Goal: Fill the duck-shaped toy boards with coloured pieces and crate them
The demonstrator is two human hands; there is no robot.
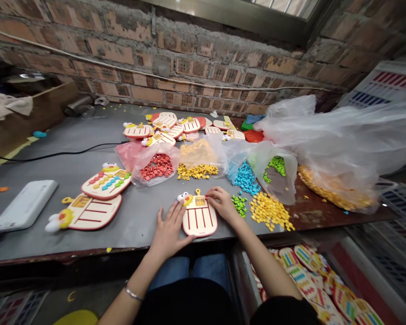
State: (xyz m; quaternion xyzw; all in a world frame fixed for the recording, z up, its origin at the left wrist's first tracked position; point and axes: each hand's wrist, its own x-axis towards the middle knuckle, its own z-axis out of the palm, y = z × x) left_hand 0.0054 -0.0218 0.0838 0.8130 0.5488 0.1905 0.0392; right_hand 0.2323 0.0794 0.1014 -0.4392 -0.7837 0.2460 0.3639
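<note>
While left fingers (178,212) splay against the board (202,222), right fingers (215,196) curl opposite, hold unclear.

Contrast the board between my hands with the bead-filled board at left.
The near board has bare slots; the bead-filled board carries rows of coloured beads. The near board lies on the table; the bead-filled board rests partly on another board. Your left hand touches the near board; no hand touches the bead-filled board. Both have pale faces, red edges and white eyes.
</note>
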